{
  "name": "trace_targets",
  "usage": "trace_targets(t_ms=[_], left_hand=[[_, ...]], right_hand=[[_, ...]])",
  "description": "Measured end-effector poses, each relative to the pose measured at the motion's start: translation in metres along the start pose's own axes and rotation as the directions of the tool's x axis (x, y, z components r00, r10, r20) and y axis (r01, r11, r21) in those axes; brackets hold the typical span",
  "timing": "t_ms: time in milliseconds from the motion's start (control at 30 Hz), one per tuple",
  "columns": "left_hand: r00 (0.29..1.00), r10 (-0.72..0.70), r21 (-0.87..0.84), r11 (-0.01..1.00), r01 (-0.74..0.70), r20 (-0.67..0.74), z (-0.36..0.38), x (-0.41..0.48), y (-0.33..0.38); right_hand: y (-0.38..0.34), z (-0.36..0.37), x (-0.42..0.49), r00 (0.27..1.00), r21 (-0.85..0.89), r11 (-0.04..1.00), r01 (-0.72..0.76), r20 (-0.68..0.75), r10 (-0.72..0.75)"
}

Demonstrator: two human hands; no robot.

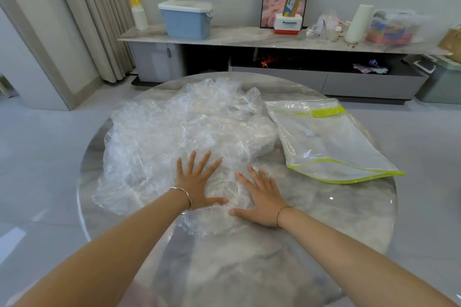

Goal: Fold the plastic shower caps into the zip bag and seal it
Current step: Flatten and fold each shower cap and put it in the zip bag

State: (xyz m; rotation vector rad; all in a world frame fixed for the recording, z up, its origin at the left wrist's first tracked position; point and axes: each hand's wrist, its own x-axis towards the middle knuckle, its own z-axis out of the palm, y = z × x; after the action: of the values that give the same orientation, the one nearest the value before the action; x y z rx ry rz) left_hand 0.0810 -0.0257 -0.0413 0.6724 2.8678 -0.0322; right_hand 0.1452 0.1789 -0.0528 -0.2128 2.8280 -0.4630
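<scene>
Both hands lie flat on a pile of clear plastic shower caps (pixel 179 129) heaped on a round marble table (pixel 249 269). The left hand (pixel 197 182) is spread wide, fingers straight and fanned apart, palm pressing down on the near edge of the pile; a silver bangle (pixel 183 198) circles its wrist. The right hand (pixel 262 197) is also open and flat, fingers straight, pressing the crinkled plastic just beside the left, with a thin bracelet (pixel 282 215) at the wrist. The zip bag (pixel 329 142), clear with a yellow-green strip and edging, lies flat on the table to the right of the pile, its left edge touching or just beside the caps, neither hand on it
</scene>
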Motion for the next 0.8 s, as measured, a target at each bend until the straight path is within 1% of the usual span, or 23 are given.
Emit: trace_targets(t_ms=[133,200,267,367,433,467,533,600,667,733,800], left_hand=[[0.999,0.027,-0.067,0.997,-0.03,-0.038,-0.01,0.007,-0.018],[0.996,0.06,-0.107,0.992,-0.067,-0.065,-0.024,0.001,-0.018],[0.982,0.151,-0.127,0.978,-0.165,-0.112,-0.039,-0.012,-0.016],[0.931,0.324,-0.142,0.927,-0.348,-0.165,-0.048,-0.037,-0.007],[0.905,0.409,-0.119,0.899,-0.421,-0.113,-0.04,-0.049,-0.002],[0.898,0.432,-0.097,0.894,-0.438,-0.08,-0.033,-0.053,-0.001],[0.897,0.438,-0.076,0.894,-0.441,-0.058,-0.024,-0.054,-0.002],[0.915,0.392,-0.147,0.904,-0.402,-0.094,-0.023,-0.055,-0.004],[0.94,0.314,-0.24,0.91,-0.338,-0.134,-0.028,-0.056,-0.004],[0.954,0.247,-0.327,0.899,-0.291,-0.171,-0.033,-0.057,-0.001],[0.944,0.225,-0.421,0.852,-0.311,-0.242,-0.041,-0.061,0.009]], right_hand=[[-0.005,-0.008,0.016,0.999,0.046,0.999,0.018,-0.028,-0.017],[-0.002,-0.015,0.015,0.998,0.048,0.999,0.02,-0.053,-0.017],[0.001,-0.023,0.012,0.995,-0.001,0.999,0.035,-0.093,-0.035],[0.006,-0.032,0.006,0.974,-0.038,0.995,0.094,-0.203,-0.1],[0.007,-0.038,0.0,0.948,0.023,0.992,0.125,-0.298,-0.113],[0.006,-0.039,-0.004,0.94,0.06,0.988,0.14,-0.321,-0.114],[0.005,-0.039,-0.011,0.94,0.097,0.979,0.18,-0.309,-0.143],[0.003,-0.036,-0.018,0.948,0.108,0.967,0.231,-0.249,-0.199],[-0.001,-0.033,-0.025,0.942,0.095,0.954,0.283,-0.212,-0.258],[-0.009,-0.032,-0.028,0.928,0.081,0.942,0.325,-0.218,-0.301],[-0.019,-0.033,-0.028,0.899,0.066,0.926,0.372,-0.277,-0.341]])
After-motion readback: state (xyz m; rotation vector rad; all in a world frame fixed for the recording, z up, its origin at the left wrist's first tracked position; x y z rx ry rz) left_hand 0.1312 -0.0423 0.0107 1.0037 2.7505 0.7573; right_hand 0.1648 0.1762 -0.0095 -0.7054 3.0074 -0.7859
